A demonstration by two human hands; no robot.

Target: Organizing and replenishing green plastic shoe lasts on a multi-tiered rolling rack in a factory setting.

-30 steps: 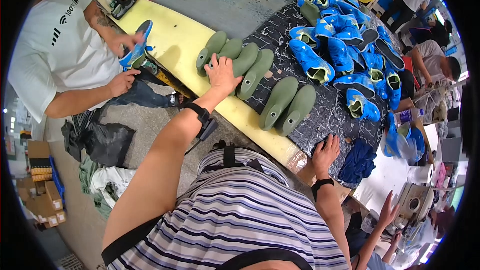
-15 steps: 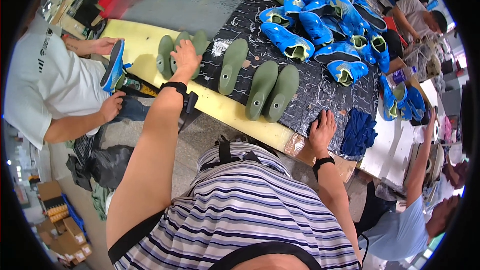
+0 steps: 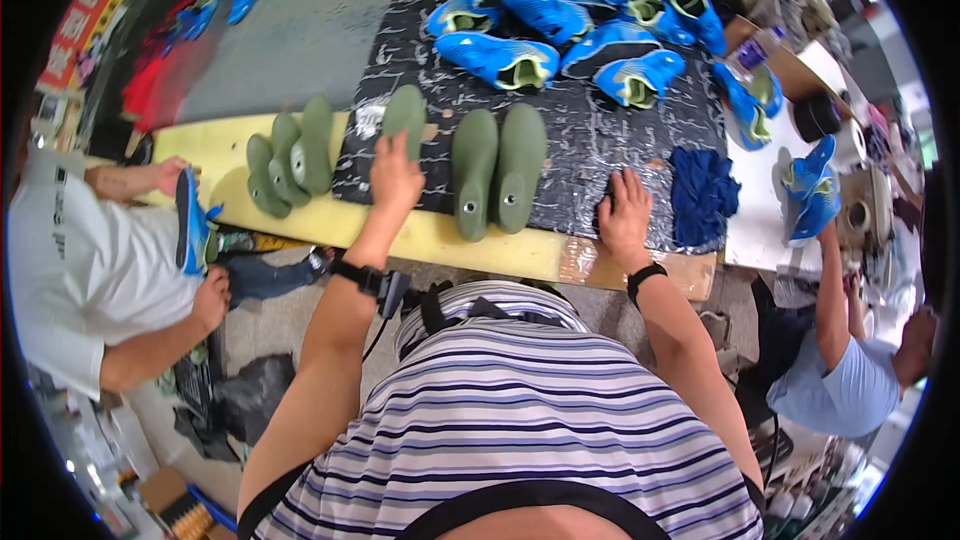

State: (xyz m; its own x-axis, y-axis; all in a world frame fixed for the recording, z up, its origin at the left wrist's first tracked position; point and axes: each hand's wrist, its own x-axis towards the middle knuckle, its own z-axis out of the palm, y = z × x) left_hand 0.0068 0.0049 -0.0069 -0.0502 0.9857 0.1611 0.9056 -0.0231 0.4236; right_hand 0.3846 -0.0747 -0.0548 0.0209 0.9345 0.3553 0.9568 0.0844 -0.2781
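Note:
My left hand [image 3: 396,176] bends its fingers over the lower end of a green shoe last [image 3: 405,112], hiding that end. To its right, a pair of green shoe lasts [image 3: 497,172] lies side by side, a hole showing in each heel. Three more green lasts [image 3: 315,145] lie close together on the yellow strip at the left. Palm down, my right hand [image 3: 627,212] rests with its fingers out near the front edge of the black table covering [image 3: 570,165]. A small dark patch beside its fingers cannot be made out. Crumpled navy cloth [image 3: 703,195] is just right of it.
A heap of blue shoes [image 3: 540,10] covers the far table. At left, a person in white [image 3: 120,290] holds a blue shoe [image 3: 190,220]. At right, a person in light blue [image 3: 840,380] reaches to another blue shoe [image 3: 815,190] above a white tabletop [image 3: 770,230].
My left hand has moved right, from the three lasts at the left to the single last. My right hand stays on the table edge. The right-hand person has lifted a blue shoe.

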